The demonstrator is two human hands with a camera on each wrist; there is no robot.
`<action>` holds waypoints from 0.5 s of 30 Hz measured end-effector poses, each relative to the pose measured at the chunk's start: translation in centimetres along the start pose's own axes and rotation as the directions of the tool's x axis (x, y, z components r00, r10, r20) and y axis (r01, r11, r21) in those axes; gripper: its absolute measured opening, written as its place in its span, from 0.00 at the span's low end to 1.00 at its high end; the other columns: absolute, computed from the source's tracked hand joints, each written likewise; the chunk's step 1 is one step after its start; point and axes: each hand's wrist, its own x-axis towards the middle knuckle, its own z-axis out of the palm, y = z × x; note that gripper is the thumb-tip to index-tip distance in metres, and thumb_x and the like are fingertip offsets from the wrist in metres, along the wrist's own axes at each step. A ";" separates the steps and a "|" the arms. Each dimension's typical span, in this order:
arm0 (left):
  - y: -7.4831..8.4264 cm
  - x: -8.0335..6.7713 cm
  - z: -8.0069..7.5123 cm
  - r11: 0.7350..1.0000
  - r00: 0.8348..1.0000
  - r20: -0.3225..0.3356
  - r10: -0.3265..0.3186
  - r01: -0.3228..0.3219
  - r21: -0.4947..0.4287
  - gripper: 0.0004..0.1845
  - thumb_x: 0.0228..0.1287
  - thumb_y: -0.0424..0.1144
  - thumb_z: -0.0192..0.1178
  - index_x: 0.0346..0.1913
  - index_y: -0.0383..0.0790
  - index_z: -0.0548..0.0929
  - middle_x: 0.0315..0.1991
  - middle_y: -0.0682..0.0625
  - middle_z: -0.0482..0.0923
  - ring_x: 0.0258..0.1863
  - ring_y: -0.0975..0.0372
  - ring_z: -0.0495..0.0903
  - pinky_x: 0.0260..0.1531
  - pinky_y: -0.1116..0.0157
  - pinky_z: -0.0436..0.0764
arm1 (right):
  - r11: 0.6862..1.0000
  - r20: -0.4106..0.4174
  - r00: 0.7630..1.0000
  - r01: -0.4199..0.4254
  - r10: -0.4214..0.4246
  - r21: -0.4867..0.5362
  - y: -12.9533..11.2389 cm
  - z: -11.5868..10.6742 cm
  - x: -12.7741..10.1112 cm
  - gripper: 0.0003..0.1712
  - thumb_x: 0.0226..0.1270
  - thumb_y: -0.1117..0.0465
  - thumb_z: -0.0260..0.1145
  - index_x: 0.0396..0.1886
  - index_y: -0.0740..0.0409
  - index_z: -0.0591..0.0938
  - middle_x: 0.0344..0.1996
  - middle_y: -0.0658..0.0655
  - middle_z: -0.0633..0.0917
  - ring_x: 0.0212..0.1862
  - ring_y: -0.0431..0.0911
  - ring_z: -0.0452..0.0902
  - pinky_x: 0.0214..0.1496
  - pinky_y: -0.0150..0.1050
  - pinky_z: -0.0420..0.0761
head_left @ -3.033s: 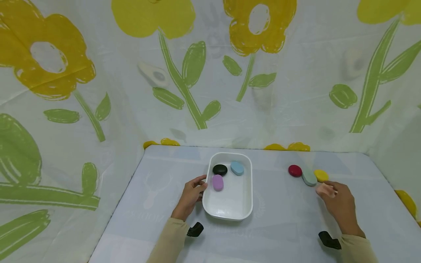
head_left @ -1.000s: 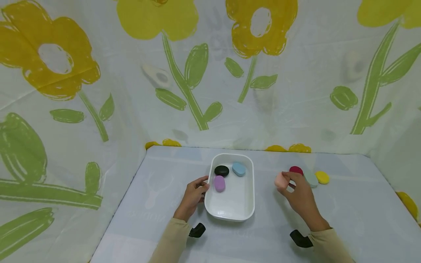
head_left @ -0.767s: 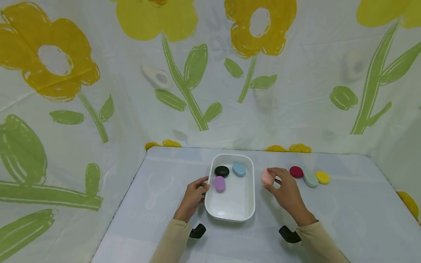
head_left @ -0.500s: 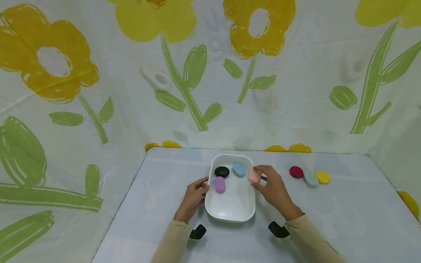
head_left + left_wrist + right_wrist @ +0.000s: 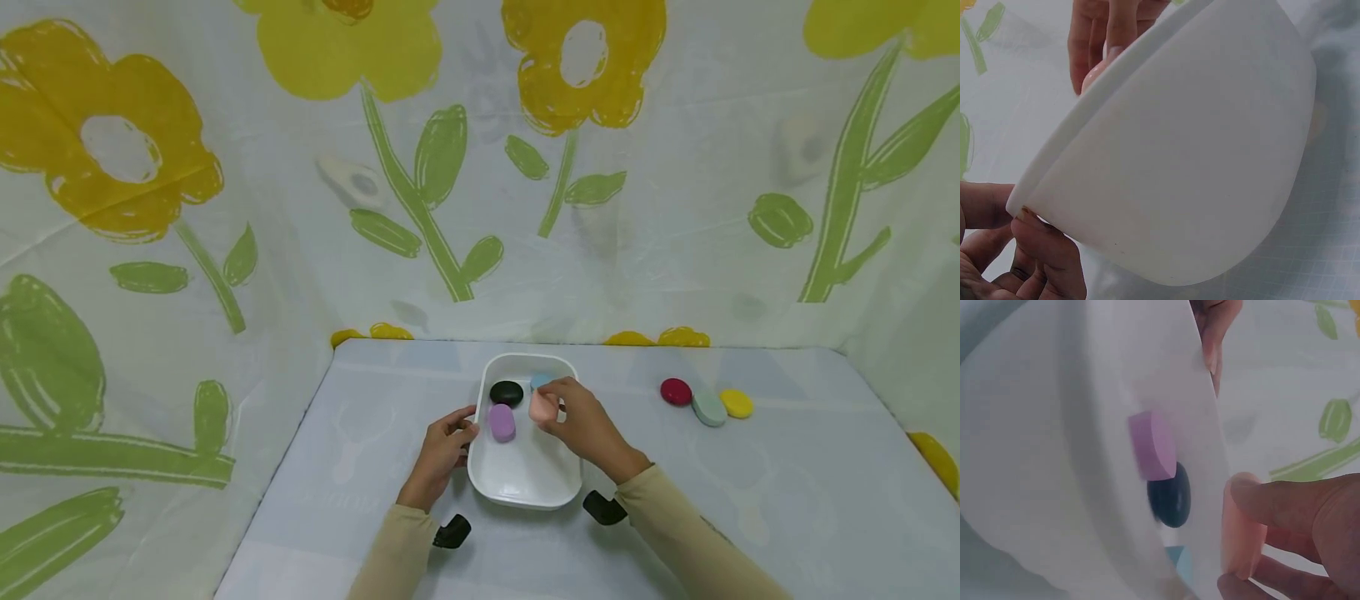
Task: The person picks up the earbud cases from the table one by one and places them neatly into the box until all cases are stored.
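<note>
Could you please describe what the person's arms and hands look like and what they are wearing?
Both arms wear long beige sleeves. The left hand and right hand are bare, without gloves. A small black device sits at each wrist, just beyond the cuff.

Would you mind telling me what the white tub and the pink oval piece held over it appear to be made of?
White tub: probably plastic, semi-gloss; smooth moulded walls, rounded corners and a rolled rim, with soft highlights inside.

Pink oval piece, pinched in the right hand: looks matte, without shine, with flat faces and a straight-cut edge in the right wrist view; perhaps foam, sponge or soap, which the look leaves open.
</note>
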 end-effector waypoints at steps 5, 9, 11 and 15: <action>-0.1 0.0 0.0 1.000 1.000 0.000 0.002 -0.002 0.006 0.24 0.80 0.33 0.59 0.73 0.31 0.75 0.46 0.45 0.77 0.29 0.61 0.80 0.27 0.66 0.80 | 0.999 0.023 0.998 0.054 -0.054 -0.007 0.2 0.3 0.5 0.25 0.61 0.74 0.78 0.59 0.73 0.83 0.58 0.68 0.83 0.58 0.60 0.82 0.59 0.54 0.85; -0.2 0.1 0.0 1.000 1.000 0.001 -0.004 0.004 0.006 0.24 0.80 0.33 0.59 0.73 0.31 0.76 0.46 0.44 0.77 0.28 0.61 0.79 0.26 0.67 0.80 | 0.998 0.042 0.997 0.060 -0.060 -0.016 0.5 0.6 0.7 0.24 0.63 0.73 0.78 0.58 0.73 0.84 0.55 0.67 0.83 0.54 0.59 0.82 0.57 0.55 0.84; -0.2 0.1 0.0 1.000 1.000 0.004 -0.004 0.004 0.005 0.24 0.80 0.33 0.59 0.73 0.31 0.75 0.46 0.44 0.77 0.28 0.61 0.79 0.26 0.67 0.80 | 0.998 0.050 0.997 0.055 -0.053 -0.025 0.6 0.7 0.8 0.23 0.63 0.72 0.77 0.57 0.73 0.84 0.53 0.67 0.84 0.51 0.57 0.82 0.56 0.54 0.84; -0.2 0.1 0.0 1.000 1.000 0.007 -0.001 0.001 0.004 0.24 0.80 0.33 0.59 0.74 0.31 0.75 0.46 0.44 0.77 0.29 0.61 0.80 0.26 0.66 0.79 | 0.998 0.069 0.997 0.039 -0.036 -0.046 0.7 1.0 1.0 0.21 0.64 0.72 0.77 0.56 0.73 0.84 0.51 0.65 0.84 0.47 0.54 0.80 0.53 0.51 0.83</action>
